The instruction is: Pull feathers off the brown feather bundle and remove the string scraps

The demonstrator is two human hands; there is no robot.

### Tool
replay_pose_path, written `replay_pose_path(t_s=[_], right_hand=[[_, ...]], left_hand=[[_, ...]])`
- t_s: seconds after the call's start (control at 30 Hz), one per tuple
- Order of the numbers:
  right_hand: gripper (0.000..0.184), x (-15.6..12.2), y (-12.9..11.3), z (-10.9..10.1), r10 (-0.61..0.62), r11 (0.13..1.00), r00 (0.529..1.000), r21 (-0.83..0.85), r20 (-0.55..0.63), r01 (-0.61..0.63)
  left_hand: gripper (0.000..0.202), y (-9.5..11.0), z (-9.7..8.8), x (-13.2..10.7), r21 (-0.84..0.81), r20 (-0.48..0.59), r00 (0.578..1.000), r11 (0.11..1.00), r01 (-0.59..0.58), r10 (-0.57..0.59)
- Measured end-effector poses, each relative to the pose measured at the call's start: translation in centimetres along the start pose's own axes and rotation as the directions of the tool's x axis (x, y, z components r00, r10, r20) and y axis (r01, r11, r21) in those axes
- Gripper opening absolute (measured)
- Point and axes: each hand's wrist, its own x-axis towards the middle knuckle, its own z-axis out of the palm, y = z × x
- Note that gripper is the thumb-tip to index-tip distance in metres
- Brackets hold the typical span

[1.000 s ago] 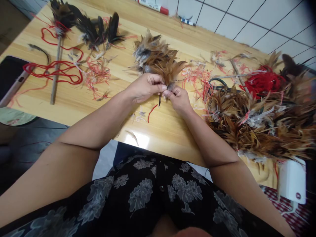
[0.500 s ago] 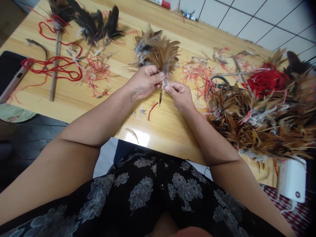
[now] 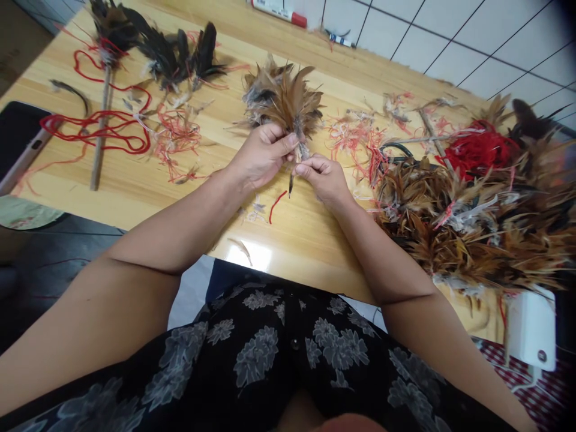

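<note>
My left hand (image 3: 263, 154) is closed around the quill end of a bunch of brown feathers (image 3: 288, 103), which fans out away from me above the wooden table (image 3: 135, 186). My right hand (image 3: 324, 178) sits right beside it, its fingertips pinched at the same quill end; what they pinch is too small to name. A thin dark quill (image 3: 291, 183) hangs down between the two hands. A short piece of red string (image 3: 276, 203) lies on the table just below them.
A large heap of brown feathers (image 3: 472, 222) fills the table's right side, with a red yarn ball (image 3: 479, 147) behind it. Red cord (image 3: 96, 129), a stick (image 3: 101, 129) and black feathers (image 3: 175, 51) lie at the left. A white box (image 3: 533, 327) stands at the near right corner.
The feather bunch has swung from leaning right to standing more upright in my left hand. My right hand has stayed pinched at its base. The camera has shifted slightly.
</note>
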Motion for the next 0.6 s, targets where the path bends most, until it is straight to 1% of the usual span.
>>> replay_pose_path(t_s=[0.1, 0.2, 0.33, 0.4, 0.5, 0.6], right_hand=[[0.056, 0.1, 0.3, -0.1, -0.041, 0.999, 0.999, -0.028, -0.013, 0.041], [0.056, 0.0, 0.4, -0.2, -0.060, 0.997, 0.998, -0.057, -0.018, 0.059], [0.063, -0.2, 0.5, -0.3, -0.052, 0.996, 0.998, -0.069, -0.037, 0.050], [0.066, -0.2, 0.6, -0.2, -0.051, 0.998, 0.997, -0.049, -0.063, 0.048], [0.069, -0.1, 0.9, 0.1, -0.045, 0.999, 0.995, 0.005, -0.088, 0.045], [0.071, 0.0, 1.2, 0.3, -0.044, 0.997, 0.995, 0.055, -0.086, 0.049]], left_hand=[[0.036, 0.2, -0.3, 0.2, -0.071, -0.001, 1.000, 0.997, -0.025, 0.025], [0.029, 0.4, -0.6, 0.4, -0.092, -0.028, 0.998, 0.994, -0.051, 0.049], [0.039, 0.7, -0.8, 0.5, -0.078, -0.047, 0.998, 0.996, -0.052, 0.048], [0.039, 0.8, -0.6, 0.4, -0.061, -0.058, 0.998, 0.998, -0.032, 0.029], [0.033, 1.0, 0.0, 0.2, -0.083, -0.073, 0.997, 0.996, -0.028, 0.022], [0.035, 0.9, 0.6, 0.0, -0.079, -0.121, 0.992, 0.996, -0.036, 0.026]])
